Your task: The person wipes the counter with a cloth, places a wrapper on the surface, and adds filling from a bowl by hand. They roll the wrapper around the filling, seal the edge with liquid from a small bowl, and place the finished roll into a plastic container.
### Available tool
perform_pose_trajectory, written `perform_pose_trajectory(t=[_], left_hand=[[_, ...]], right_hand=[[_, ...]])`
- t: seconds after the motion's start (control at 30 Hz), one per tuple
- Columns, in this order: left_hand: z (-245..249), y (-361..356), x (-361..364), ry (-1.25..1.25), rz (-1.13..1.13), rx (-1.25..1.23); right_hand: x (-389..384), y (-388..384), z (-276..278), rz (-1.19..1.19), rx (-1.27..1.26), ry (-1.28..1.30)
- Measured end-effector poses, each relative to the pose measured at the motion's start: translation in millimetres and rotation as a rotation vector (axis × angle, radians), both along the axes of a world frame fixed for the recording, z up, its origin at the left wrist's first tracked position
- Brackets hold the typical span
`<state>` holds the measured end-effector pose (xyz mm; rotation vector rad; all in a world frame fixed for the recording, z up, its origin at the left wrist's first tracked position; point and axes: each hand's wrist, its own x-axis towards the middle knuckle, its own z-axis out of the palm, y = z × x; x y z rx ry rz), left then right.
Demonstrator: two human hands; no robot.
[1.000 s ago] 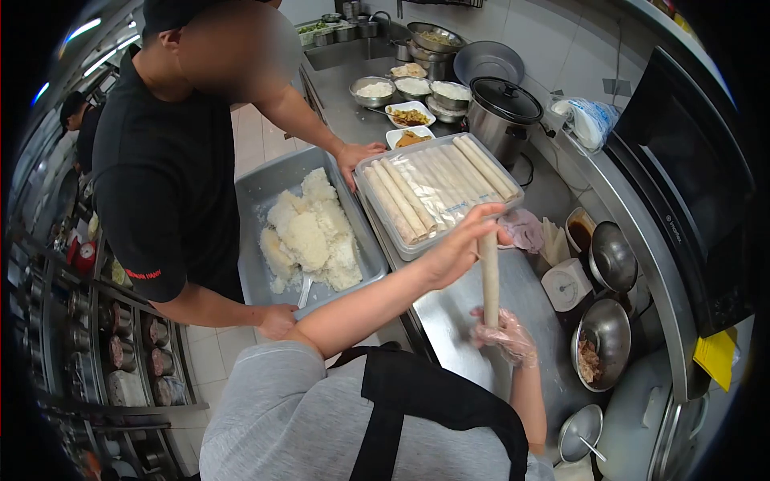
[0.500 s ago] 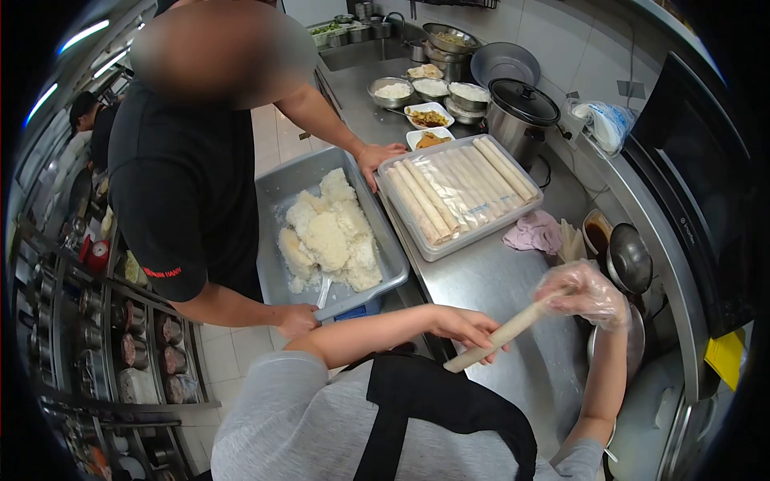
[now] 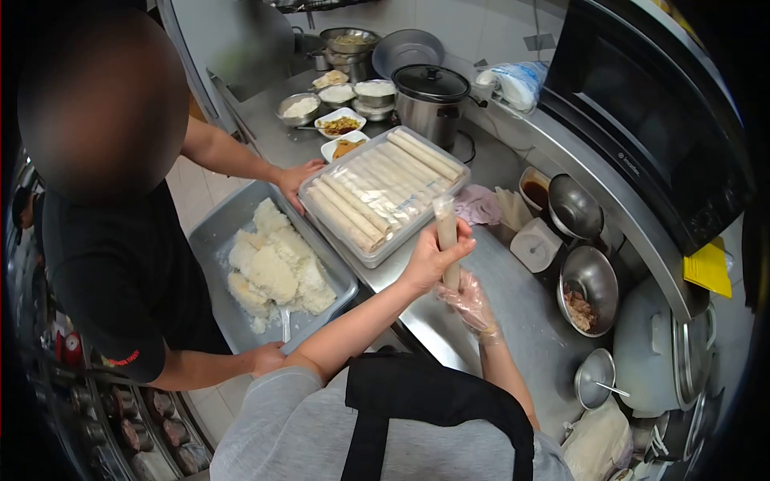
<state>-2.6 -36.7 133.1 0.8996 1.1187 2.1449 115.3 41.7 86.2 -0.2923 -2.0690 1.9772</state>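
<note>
My bare left hand is wrapped round a pale, wrapped roll, which stands nearly upright over the steel counter. Below it, my right hand, in a clear plastic glove, has its fingers closed at the roll's lower end. Just beyond my hands is a lidded plastic box of similar rolls, with clear wrap over the middle ones. A pink cloth lies beside the box's right corner.
A person in black at the left has one hand by the box and one on a grey tub of rice. Bowls, a slow cooker and a scale stand around the counter.
The roll has turned from slanting sideways to nearly upright. My left hand has moved up it, and my right hand has gone to its lower end. The view has shifted right.
</note>
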Motion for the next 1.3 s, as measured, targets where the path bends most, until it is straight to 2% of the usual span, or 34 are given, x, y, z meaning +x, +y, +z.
perform_pose_trajectory(t=[0.07, 0.1, 0.13, 0.2, 0.27, 0.33, 0.37, 0.4, 0.47, 0.5, 0.57, 0.63, 0.73, 0.83, 0.97, 1.07, 1.13, 1.17, 1.23, 1.27, 1.3], left_hand=[[7, 2, -16, 0.019, -0.191, -0.037], [12, 4, -22, -0.048, -0.342, 0.039], [14, 5, -25, -0.035, -0.352, 0.045], [16, 10, -25, -0.144, -0.638, 0.096], [16, 12, -16, -0.121, -0.615, 0.091], [14, 14, -11, -0.019, -0.379, -0.057], [13, 13, -10, 0.007, -0.334, -0.049], [12, 15, -9, 0.003, -0.328, -0.047], [9, 17, -7, 0.204, -0.073, -0.156], [13, 14, -5, 0.221, -0.037, -0.177], [8, 17, -3, 0.272, 0.021, -0.147], [7, 16, 1, 0.38, 0.099, -0.092], [-3, 12, 2, 0.389, 0.01, -0.041], [-5, 9, 10, 0.348, 0.058, -0.004], [-28, 8, 3, 0.431, 0.116, 0.029], [-29, 11, 5, 0.49, 0.094, -0.106], [-16, 8, 10, 0.28, 0.044, -0.09], [-5, 4, 10, 0.138, 0.003, -0.211], [6, 5, 7, 0.098, 0.121, -0.161], [11, 5, 5, 0.146, 0.146, -0.166], [16, 4, 4, 0.195, 0.163, -0.169]], right_hand=[[1, 2, 4, 0.112, -0.141, -0.115], [6, 1, 14, 0.188, -0.247, -0.14], [7, 3, 14, 0.18, -0.239, -0.127], [9, 11, 13, 0.458, -0.479, -0.123], [11, 24, 15, 0.496, -0.49, -0.16], [8, 35, 20, 0.219, 0.049, -0.059], [5, 48, 12, 0.103, 0.13, -0.005], [7, 47, 24, 0.11, 0.131, -0.008], [18, 32, 65, -0.337, 0.539, 0.374], [19, 26, 77, -0.332, 0.536, 0.37], [19, 14, 91, -0.3, 1.098, 0.486], [13, 9, 90, -0.305, 1.11, 0.475], [7, 11, 86, -0.301, 1.154, 0.468], [-1, 11, 86, -0.301, 1.241, 0.52], [-14, 10, 79, -0.237, 1.231, 0.558], [-15, 19, 67, -0.192, 1.165, 0.455], [-14, 21, 61, -0.16, 0.698, 0.424], [-15, 15, 60, -0.162, 0.693, 0.42], [-9, -4, 60, -0.344, -0.003, 0.61], [-9, -3, 47, -0.386, 0.003, 0.595], [-12, 3, 22, -0.306, 0.238, 0.511]])
